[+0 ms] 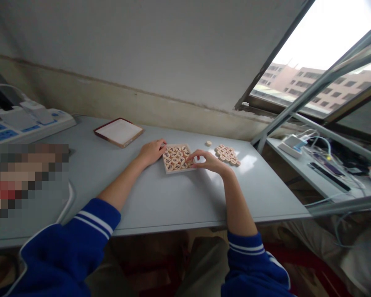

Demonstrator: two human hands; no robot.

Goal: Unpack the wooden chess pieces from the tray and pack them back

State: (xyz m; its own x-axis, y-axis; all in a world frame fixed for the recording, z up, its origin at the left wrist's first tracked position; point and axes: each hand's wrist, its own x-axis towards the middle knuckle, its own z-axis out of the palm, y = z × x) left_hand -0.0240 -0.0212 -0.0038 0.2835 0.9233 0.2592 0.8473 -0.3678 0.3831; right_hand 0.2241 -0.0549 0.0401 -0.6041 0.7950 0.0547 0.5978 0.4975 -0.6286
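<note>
A shallow wooden box (172,171) lies on the grey table, filled with rows of round Chinese chess pieces (173,155) marked in dark characters. My left hand (152,152) rests against the box's left side, its fingers curled at the far left corner and holding it. Over the right end of the box is my right hand (205,161), with thumb and fingers pinched on a chess piece (191,163) at the near right corner. To the right sits a cluster of more pieces (227,155), and one single piece (208,143) lies apart behind it.
A box lid (119,132) with a pale inside and dark rim lies at the back left. A power strip (34,123) with plugs stands far left, near a blurred-out patch. Metal bars (278,121) and a lower shelf (315,173) with cables are at right.
</note>
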